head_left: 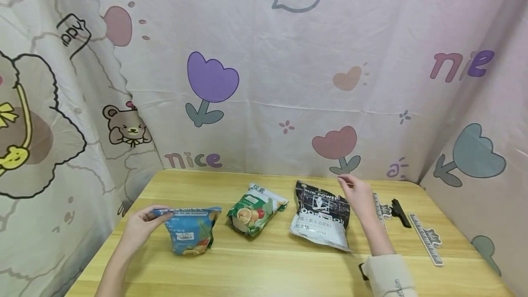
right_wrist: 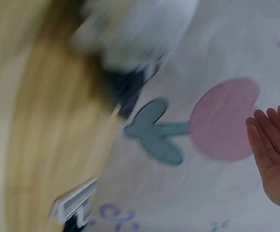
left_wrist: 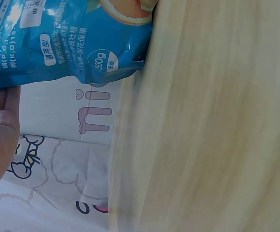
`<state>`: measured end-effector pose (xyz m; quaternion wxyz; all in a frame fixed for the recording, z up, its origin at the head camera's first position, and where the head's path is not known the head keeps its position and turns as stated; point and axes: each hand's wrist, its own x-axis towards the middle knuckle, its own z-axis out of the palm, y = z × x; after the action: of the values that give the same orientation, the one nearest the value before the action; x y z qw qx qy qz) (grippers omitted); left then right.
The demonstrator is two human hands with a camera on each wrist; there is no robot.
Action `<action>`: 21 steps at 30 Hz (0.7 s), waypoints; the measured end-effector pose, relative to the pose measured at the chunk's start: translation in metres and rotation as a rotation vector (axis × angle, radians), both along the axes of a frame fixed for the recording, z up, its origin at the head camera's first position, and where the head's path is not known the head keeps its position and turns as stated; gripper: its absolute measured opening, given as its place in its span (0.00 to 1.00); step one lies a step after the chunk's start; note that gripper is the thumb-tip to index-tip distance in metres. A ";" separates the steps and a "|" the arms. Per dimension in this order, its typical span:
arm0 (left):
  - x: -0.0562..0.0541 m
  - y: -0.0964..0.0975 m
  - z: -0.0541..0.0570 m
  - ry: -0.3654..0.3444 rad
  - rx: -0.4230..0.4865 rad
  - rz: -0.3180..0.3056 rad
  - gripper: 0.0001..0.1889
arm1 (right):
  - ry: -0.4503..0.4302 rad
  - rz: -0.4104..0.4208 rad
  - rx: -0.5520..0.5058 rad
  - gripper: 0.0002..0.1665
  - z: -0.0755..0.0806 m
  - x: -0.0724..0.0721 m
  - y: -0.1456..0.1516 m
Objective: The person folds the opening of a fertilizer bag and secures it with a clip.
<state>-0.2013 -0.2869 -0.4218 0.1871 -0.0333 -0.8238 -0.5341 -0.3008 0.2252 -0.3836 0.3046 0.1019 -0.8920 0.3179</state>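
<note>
Left hand [head_left: 138,229]: thumb and fingers pinch top edge of blue 500g pouch [head_left: 189,235], located toward the left edge of the desk [head_left: 264,276]. Right hand [head_left: 359,198]: fingers close together, gently bent, gripping nothing; raised beside black-and-white fertilizer bag [head_left: 317,223], right of centre. Green-and-white pouch [head_left: 256,211] lies between, nearer the far edge. Black clip [head_left: 400,213] lies near the far right corner.

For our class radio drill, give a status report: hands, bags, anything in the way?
Left hand pinching blue bag by its upper edge. Right hand raised, nothing seen held. Green bag lies between blue bag and black-and-white bag.
</note>
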 end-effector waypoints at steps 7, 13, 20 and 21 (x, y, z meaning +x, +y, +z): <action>0.001 0.000 0.000 0.001 -0.004 0.003 0.08 | -0.003 -0.123 0.060 0.10 -0.012 0.001 0.045; 0.001 -0.001 -0.001 0.003 0.002 -0.002 0.09 | -0.145 -0.207 0.058 0.13 -0.019 0.006 0.073; 0.001 0.000 -0.001 0.010 0.000 -0.008 0.08 | -0.253 -0.267 0.072 0.13 -0.035 0.002 0.104; 0.001 0.001 -0.001 0.010 -0.001 -0.008 0.08 | -0.278 -0.279 0.074 0.14 -0.038 0.001 0.108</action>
<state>-0.2003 -0.2863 -0.4227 0.1889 -0.0392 -0.8230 -0.5343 -0.2994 0.3331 -0.4211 0.2156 -0.0564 -0.9421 0.2506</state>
